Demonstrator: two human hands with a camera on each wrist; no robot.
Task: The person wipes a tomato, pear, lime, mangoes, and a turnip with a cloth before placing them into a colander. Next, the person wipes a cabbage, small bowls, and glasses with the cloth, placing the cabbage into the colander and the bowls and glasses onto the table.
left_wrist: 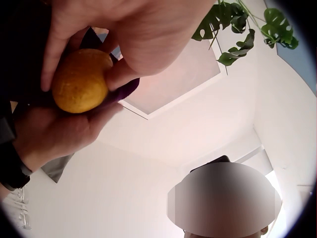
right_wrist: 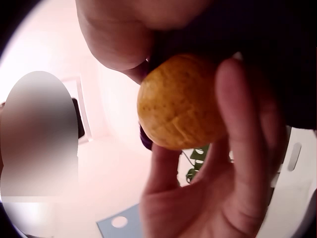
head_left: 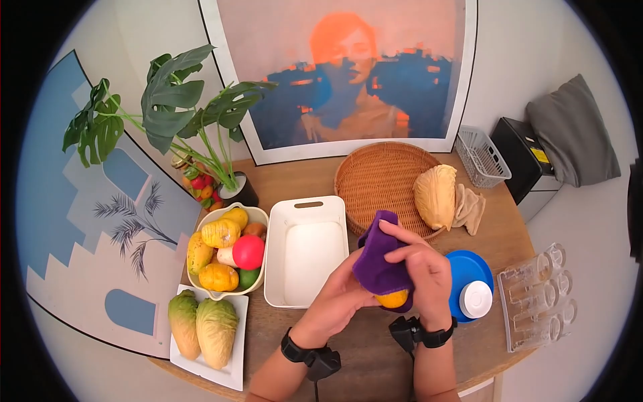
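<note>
Though purple cloth (head_left: pixel 383 262) partly hides the yellow fruit (head_left: pixel 392 299), the left hand (head_left: pixel 338 301) and right hand (head_left: pixel 431 278) hold both.

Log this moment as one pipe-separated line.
left grip: holds yellow produce piece | right grip: holds purple cloth against it | white tub: beside produce bowl

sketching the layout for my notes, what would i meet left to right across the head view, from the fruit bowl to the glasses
fruit bowl → white bin → purple cloth → blue plate → clear glasses
</note>
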